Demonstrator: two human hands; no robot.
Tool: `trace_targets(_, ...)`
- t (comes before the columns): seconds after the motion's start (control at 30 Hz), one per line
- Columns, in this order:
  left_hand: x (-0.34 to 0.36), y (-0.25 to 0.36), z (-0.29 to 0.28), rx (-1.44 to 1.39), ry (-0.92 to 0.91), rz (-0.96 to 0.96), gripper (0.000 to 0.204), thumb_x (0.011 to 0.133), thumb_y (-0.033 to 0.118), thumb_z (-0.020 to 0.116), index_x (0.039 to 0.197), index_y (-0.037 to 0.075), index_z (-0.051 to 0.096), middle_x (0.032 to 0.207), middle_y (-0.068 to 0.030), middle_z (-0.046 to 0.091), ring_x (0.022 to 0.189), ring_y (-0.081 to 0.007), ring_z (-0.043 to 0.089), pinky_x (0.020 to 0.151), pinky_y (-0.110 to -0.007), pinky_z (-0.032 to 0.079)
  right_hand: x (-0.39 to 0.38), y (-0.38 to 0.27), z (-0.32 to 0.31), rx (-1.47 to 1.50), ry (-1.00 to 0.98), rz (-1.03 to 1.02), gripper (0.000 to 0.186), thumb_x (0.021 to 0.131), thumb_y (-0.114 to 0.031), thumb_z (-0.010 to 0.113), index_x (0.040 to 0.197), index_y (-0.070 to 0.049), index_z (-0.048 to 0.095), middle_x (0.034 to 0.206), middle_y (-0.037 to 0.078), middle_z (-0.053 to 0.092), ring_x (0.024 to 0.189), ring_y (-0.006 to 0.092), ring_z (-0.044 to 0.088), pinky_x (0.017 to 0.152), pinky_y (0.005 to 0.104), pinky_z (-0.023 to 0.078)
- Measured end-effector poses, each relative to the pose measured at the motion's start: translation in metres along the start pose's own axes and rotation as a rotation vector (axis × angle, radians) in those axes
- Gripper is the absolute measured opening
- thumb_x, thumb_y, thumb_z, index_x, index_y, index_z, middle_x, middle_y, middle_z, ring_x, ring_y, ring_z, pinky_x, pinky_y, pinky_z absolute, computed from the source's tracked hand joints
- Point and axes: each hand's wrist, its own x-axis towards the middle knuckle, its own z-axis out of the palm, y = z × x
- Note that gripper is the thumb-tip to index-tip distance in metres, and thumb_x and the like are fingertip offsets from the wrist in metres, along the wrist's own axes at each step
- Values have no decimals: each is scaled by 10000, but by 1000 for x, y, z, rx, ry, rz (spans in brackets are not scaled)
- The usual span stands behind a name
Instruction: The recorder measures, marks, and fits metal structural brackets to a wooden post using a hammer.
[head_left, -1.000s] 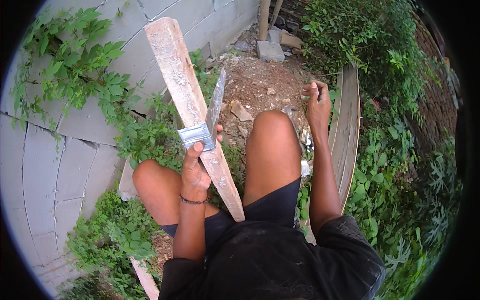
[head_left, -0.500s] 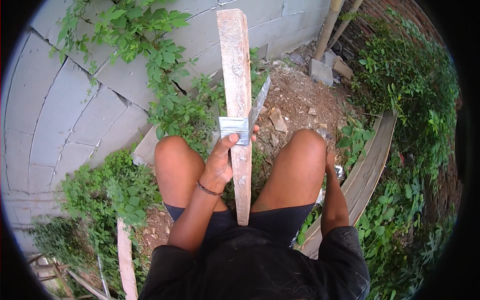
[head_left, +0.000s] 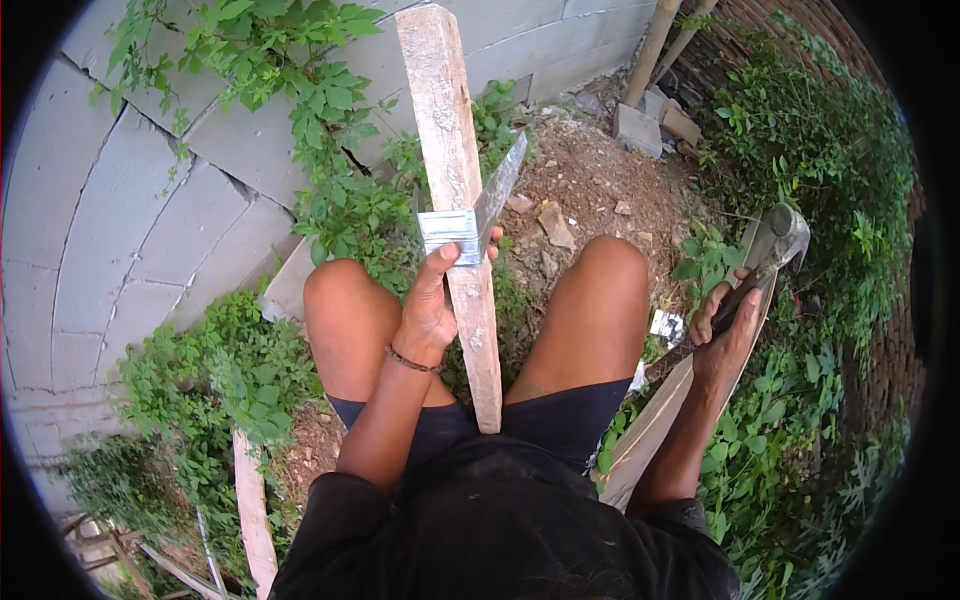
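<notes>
My left hand [head_left: 432, 297] is closed round a rough wooden post [head_left: 446, 120] and the bent strip of shiny sheet metal [head_left: 449, 228] lying across its front. One flap of the metal sticks out past the post's right side. The post stands nearly upright, tilted a little left at its top, its lower end between my thighs. Out to the right, my right hand [head_left: 728, 330] grips a claw hammer [head_left: 780, 238], head up, beyond my right knee. Part of the hammer's handle is hidden by my fingers.
Behind the right forearm a long board [head_left: 640, 435] lies slanting. A dirt mound with stones [head_left: 590, 175] lies ahead, before a grey block wall [head_left: 250, 150]. Leafy plants [head_left: 810, 140] grow on both sides. A small white packet [head_left: 668, 326] lies by my right knee.
My right hand has come out from behind my right knee, raising the hammer into view. The post's top has tipped left, and my left hand has shifted slightly left and up with it.
</notes>
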Motion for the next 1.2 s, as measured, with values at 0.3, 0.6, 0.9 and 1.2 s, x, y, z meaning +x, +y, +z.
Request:
trace_targets(0.3, -11, 4, -1, -46, 20, 39, 807, 845, 400, 793, 1439, -24, 448, 1241, -185, 627, 1050, -203, 636, 898, -293, 553, -123, 54, 80, 12, -518, 372, 395, 1061, -386, 517, 1251, -47, 443, 705, 9, 473, 490, 70, 382, 452, 224, 316)
trace_targets(0.6, -17, 5, 1, -52, 31, 11, 631, 851, 366, 779, 1326, 9, 567, 1221, -129, 679, 1026, -158, 662, 932, -294, 510, -135, 52, 87, -4, -696, 412, 458, 1065, -475, 451, 1234, -50, 430, 696, -12, 424, 554, 61, 401, 459, 225, 325)
trace_targets(0.9, -19, 5, 13, -42, 3, 27, 661, 851, 388, 764, 1340, -6, 557, 1217, -135, 681, 1014, -163, 659, 949, -309, 505, -127, 63, 76, 44, -655, 423, 370, 1074, -447, 434, 1138, -83, 434, 650, 40, 422, 463, 142, 385, 419, 284, 354)
trace_targets(1.2, -17, -4, 16, -38, -16, -13, 667, 850, 399, 774, 1340, 0, 560, 1225, -123, 682, 1035, -155, 654, 946, -307, 499, -137, 66, 66, 267, -576, 471, 378, 1073, -447, 442, 1140, -78, 401, 703, 10, 440, 505, 91, 399, 437, 240, 356)
